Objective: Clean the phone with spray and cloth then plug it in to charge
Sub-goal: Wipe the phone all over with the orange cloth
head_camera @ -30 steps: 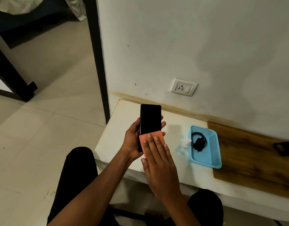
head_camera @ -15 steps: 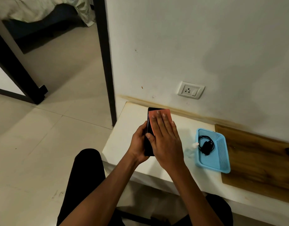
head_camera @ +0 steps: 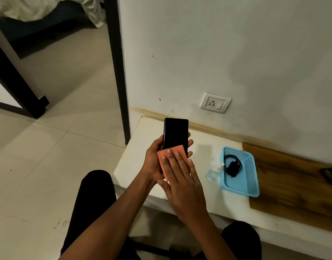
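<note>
The phone [head_camera: 176, 132] is held upright above the counter [head_camera: 142, 162], gripped along its side edges by the left hand [head_camera: 153, 160]. The right hand [head_camera: 182, 182] presses the cloth [head_camera: 164, 158] on the lower screen with straight, closed fingers [head_camera: 177, 162]. The glass is probably rigid, slippery and fragile, so the edge grip suits it.

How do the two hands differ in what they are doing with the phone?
The left hand grips the phone by its edges, fingers curled round it; the right hand lies flat, fingers straight. The left hand touches the phone directly; the right hand presses the orange cloth onto its lower screen. Both work above the white table.
</note>
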